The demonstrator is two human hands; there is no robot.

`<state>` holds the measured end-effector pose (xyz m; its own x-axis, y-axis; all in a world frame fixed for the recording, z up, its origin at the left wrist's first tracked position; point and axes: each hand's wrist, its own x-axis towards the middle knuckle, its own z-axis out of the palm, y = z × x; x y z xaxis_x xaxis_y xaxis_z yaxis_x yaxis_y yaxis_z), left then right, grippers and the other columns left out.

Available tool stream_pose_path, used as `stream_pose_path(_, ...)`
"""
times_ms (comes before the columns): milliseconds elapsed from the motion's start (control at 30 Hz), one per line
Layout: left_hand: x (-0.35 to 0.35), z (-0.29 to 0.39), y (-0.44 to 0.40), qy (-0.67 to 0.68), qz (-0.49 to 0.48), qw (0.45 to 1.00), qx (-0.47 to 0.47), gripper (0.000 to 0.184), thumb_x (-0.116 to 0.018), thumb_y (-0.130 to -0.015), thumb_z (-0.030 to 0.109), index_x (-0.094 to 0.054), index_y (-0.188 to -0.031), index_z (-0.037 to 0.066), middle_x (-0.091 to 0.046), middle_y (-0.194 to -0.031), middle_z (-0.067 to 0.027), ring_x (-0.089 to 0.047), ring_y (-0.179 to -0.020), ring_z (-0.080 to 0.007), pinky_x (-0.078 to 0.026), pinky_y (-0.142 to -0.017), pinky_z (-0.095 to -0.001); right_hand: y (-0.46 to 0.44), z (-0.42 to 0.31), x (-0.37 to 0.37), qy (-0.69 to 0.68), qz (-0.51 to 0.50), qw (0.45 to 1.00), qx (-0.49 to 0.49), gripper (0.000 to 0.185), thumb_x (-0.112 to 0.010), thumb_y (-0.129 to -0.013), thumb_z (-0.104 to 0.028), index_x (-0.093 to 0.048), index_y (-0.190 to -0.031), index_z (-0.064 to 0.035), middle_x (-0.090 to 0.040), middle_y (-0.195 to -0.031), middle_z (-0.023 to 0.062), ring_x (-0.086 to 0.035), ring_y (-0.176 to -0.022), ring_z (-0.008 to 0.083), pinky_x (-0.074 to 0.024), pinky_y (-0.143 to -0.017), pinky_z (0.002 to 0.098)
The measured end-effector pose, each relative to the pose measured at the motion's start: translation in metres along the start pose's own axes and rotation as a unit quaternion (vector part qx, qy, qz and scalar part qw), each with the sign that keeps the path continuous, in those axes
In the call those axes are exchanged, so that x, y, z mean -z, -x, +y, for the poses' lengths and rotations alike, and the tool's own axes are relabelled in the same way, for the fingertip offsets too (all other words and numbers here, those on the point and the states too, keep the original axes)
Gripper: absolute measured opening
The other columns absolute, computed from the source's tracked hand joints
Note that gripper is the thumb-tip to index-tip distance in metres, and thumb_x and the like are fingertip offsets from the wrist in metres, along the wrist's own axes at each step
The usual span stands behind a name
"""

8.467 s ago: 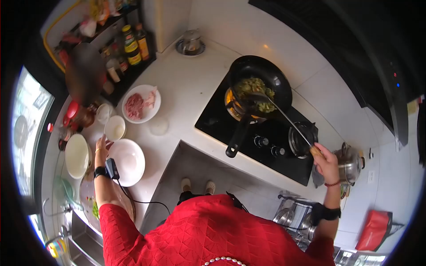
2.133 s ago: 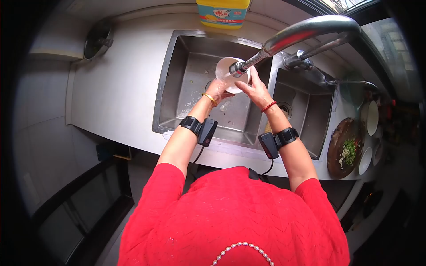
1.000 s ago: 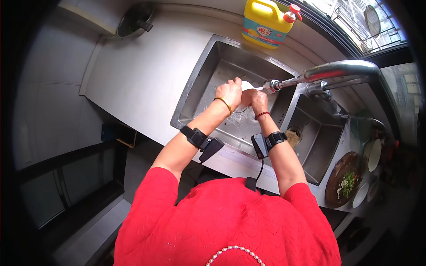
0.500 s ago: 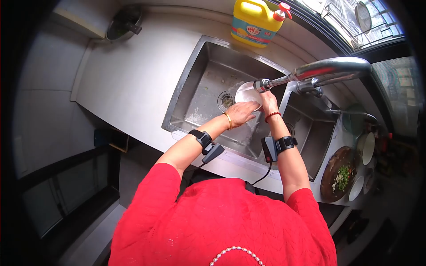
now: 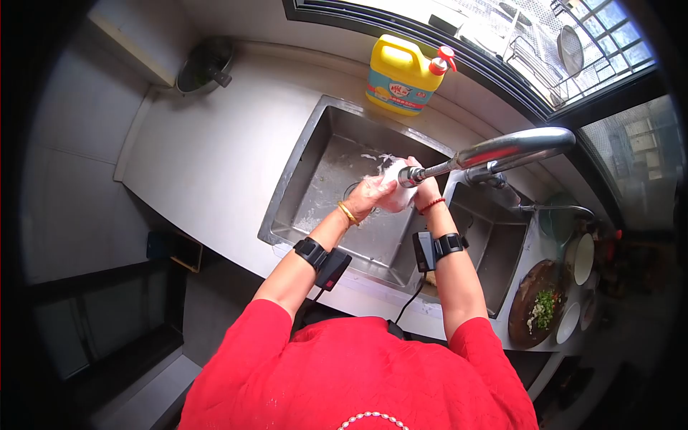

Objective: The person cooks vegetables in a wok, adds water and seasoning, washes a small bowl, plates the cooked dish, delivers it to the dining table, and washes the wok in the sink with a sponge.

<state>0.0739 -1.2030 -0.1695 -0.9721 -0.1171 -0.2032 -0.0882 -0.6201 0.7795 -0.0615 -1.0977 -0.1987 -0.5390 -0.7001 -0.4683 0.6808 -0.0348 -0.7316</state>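
A white bowl (image 5: 393, 196) is held between both hands under the faucet (image 5: 413, 175), above the large basin of the steel sink (image 5: 322, 172). Water splashes around it. My left hand (image 5: 370, 195), with a gold bracelet at the wrist, grips the bowl's left side. On the right side my right hand (image 5: 427, 189), with red beads at the wrist, is closed on the bowl; its fingers are partly hidden behind the faucet head. The sink drain lies partly behind my left hand.
A yellow detergent jug (image 5: 401, 75) with a red pump stands behind the sink. At the right are a round board (image 5: 530, 315) with chopped greens, a white bowl (image 5: 567, 322) and a larger bowl (image 5: 583, 259). A dark lidded pan (image 5: 205, 66) sits at the back left.
The view has moved from the stove to the sink, where both hands now hold a white bowl. Since half a second ago, my left hand has gone from lying over the bowl to its left side.
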Motion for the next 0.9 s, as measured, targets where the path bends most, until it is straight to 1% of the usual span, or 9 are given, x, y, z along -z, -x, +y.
stream_pose_path(133, -0.008, -0.011, -0.012, 0.018, 0.151, 0.981, -0.123, 0.020, -0.053, -0.086, 0.015, -0.056, -0.099, 0.001, -0.058, -0.090, -0.0017, -0.053, -0.079, -0.0075, -0.044, -0.071, -0.0243, 0.004, 0.022, -0.033, -0.160, 0.071, 0.978, 0.113, 0.026, -0.043, -0.090, -0.020, -0.053, -0.104, -0.0011, -0.059, -0.088, 0.0058, -0.057, -0.082, 0.0165, -0.0472, -0.074, 0.0301)
stream_pose_path(200, -0.001, -0.025, -0.026, -0.236, 0.206, 0.932, -0.181, 0.016, -0.050, -0.085, 0.013, -0.055, -0.088, -0.001, -0.058, -0.078, -0.0019, -0.050, -0.070, -0.0060, -0.043, -0.061, -0.0245, 0.005, 0.050, -0.044, -0.341, 0.077, 0.931, 0.108, 0.015, -0.044, -0.087, -0.012, -0.052, -0.097, -0.0038, -0.057, -0.084, 0.0045, -0.057, -0.077, 0.0167, -0.0480, -0.071, 0.0290)
stream_pose_path(300, -0.008, -0.024, -0.024, -0.504, 0.217, 0.809, -0.209, 0.019, -0.045, -0.083, 0.017, -0.056, -0.091, 0.004, -0.060, -0.070, -0.0138, -0.059, -0.057, -0.0268, -0.046, -0.053, -0.0370, 0.035, 0.028, -0.064, -0.156, 0.164, 0.970, 0.087, 0.010, -0.049, -0.087, -0.019, -0.052, -0.091, -0.0099, -0.052, -0.075, -0.0029, -0.050, -0.065, 0.0090, -0.0410, -0.056, 0.0252)
stream_pose_path(333, -0.013, -0.021, -0.019, -0.615, 0.202, 0.744, -0.168, 0.021, -0.045, -0.082, 0.016, -0.057, -0.095, 0.005, -0.060, -0.076, -0.0172, -0.059, -0.064, -0.0346, -0.047, -0.058, -0.0428, 0.019, 0.040, -0.036, -0.151, 0.103, 0.982, 0.057, 0.029, -0.052, -0.086, -0.025, -0.048, -0.109, -0.0071, -0.050, -0.078, -0.0037, -0.049, -0.066, 0.0073, -0.0396, -0.054, 0.0243)
stream_pose_path(500, -0.043, -0.022, -0.001, -0.637, 0.205, 0.728, -0.151, 0.014, -0.051, -0.077, 0.013, -0.060, -0.078, 0.002, -0.060, -0.070, -0.0150, -0.059, -0.065, -0.0334, -0.048, -0.060, -0.0422, -0.040, 0.073, 0.031, 0.267, 0.079, 0.942, 0.188, 0.037, -0.046, -0.088, -0.026, -0.048, -0.117, -0.0032, -0.057, -0.098, 0.0053, -0.053, -0.090, 0.0150, -0.0426, -0.078, 0.0275)
stream_pose_path(567, -0.027, -0.028, 0.013, -0.666, 0.084, 0.660, -0.337, 0.012, -0.053, -0.078, 0.014, -0.060, -0.081, 0.006, -0.061, -0.074, -0.0107, -0.060, -0.071, -0.0274, -0.049, -0.065, -0.0365, -0.005, 0.030, 0.020, 0.165, 0.092, 0.970, 0.150, 0.035, -0.046, -0.084, -0.027, -0.051, -0.111, -0.0043, -0.058, -0.098, 0.0075, -0.054, -0.093, 0.0162, -0.0447, -0.077, 0.0280)
stream_pose_path(700, 0.028, 0.009, 0.028, -0.800, -0.123, 0.446, -0.383, 0.023, -0.049, -0.078, 0.015, -0.055, -0.099, 0.007, -0.056, -0.111, -0.0067, -0.051, -0.107, -0.0174, -0.030, -0.098, -0.0408, 0.043, 0.018, 0.000, 0.288, 0.067, 0.946, 0.132, 0.040, -0.044, -0.081, -0.024, -0.048, -0.115, -0.0046, -0.058, -0.102, 0.0130, -0.056, -0.096, 0.0218, -0.0464, -0.077, 0.0305)
stream_pose_path(767, 0.024, 0.006, 0.022, -0.821, -0.118, 0.464, -0.310, 0.034, -0.045, -0.077, 0.009, -0.049, -0.110, 0.004, -0.050, -0.118, -0.0093, -0.045, -0.114, -0.0207, -0.027, -0.100, -0.0423, 0.054, 0.018, -0.021, 0.414, 0.133, 0.895, 0.099, 0.040, -0.046, -0.081, -0.025, -0.048, -0.116, -0.0059, -0.057, -0.104, 0.0132, -0.054, -0.099, 0.0206, -0.0439, -0.081, 0.0302)
stream_pose_path(900, -0.038, -0.009, 0.014, -0.759, -0.055, 0.615, -0.206, 0.040, -0.048, -0.075, 0.011, -0.045, -0.114, 0.004, -0.050, -0.115, -0.0141, -0.044, -0.111, -0.0275, -0.028, -0.099, -0.0419, 0.042, 0.010, -0.008, 0.203, 0.090, 0.971, 0.085, 0.037, -0.049, -0.084, -0.025, -0.050, -0.115, -0.0041, -0.057, -0.106, 0.0110, -0.053, -0.099, 0.0172, -0.0423, -0.083, 0.0293)
